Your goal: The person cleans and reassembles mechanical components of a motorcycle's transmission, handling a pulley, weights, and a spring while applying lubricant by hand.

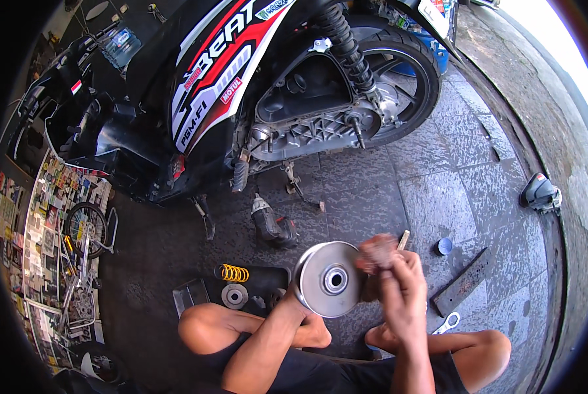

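A round, shiny metal pulley (315, 270) with a bearing hole in its centre is held up over my crossed legs. My left hand (296, 307) grips it from below and behind; most of those fingers are hidden by the disc. Just right of the pulley, my right hand (405, 292) pinches a crumpled reddish-brown rag (377, 252), slightly blurred. The rag is at the pulley's right rim; whether they touch I cannot tell. To the left, a yellow coil spring (233, 273) and a smaller flat metal disc (234, 296) lie by a dark tray (262, 270).
Ahead stands a scooter (215, 85) with its drive case (314, 134) exposed. A cordless impact wrench (272, 223) lies on the tiles. To the right are a blue cap (443, 246), a long dirty bar (461, 282), a ring spanner (447, 323) and a dark cover (541, 193).
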The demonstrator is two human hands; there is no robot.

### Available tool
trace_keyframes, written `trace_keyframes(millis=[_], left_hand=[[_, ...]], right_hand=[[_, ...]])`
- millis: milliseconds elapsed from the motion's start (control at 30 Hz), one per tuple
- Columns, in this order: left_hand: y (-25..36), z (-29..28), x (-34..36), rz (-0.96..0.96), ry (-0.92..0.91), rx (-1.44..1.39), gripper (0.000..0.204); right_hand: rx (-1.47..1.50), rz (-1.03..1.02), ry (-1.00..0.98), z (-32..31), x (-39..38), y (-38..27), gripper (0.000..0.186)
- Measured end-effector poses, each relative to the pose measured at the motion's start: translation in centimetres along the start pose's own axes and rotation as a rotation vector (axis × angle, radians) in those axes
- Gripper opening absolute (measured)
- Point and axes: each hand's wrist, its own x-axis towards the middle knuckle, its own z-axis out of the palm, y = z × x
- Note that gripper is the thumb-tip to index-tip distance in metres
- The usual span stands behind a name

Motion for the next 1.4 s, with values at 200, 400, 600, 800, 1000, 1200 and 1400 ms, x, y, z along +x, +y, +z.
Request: trace_keyframes(millis=[200, 400, 600, 800, 1000, 1200, 1400], left_hand=[[-1.7, -0.8, 0.0, 0.111, 0.077, 0.186, 0.042], [-1.9, 1.5, -0.8, 0.346, 0.247, 0.931, 0.034], [0.2, 6.9, -1.0, 0.386, 0.553, 0.934, 0.021], [0.6, 9.4, -1.1, 0.756, 0.616, 1.48, 0.033], [1.8, 9.0, -2.8, 0.845, 0.433, 1.487, 0.036], [2.4, 5.6, -2.3, 0.352, 0.362, 0.636, 0.043], [1.8, 4.4, -2.1, 0.133, 0.227, 0.238, 0.033]], right_hand=[[-0.691, -0.216, -0.102, 2.6, -3.6, -0.8, 0.055], [-0.18, -0.268, -0.08, 3.0, -3.1, -1.8, 0.036], [-0.223, 0.144, -0.291, 1.5, -4.2, 4.6, 0.027], [0.803, 0.419, 0.003, 3.1, -5.7, 2.6, 0.058], [0.813, 0.484, -0.029, 2.5, -5.1, 5.4, 0.062], [0.959, 0.496, -0.026, 2.3, -5.5, 6.5, 0.054], [0.878, 0.481, -0.079, 1.5, -5.5, 7.4, 0.055]])
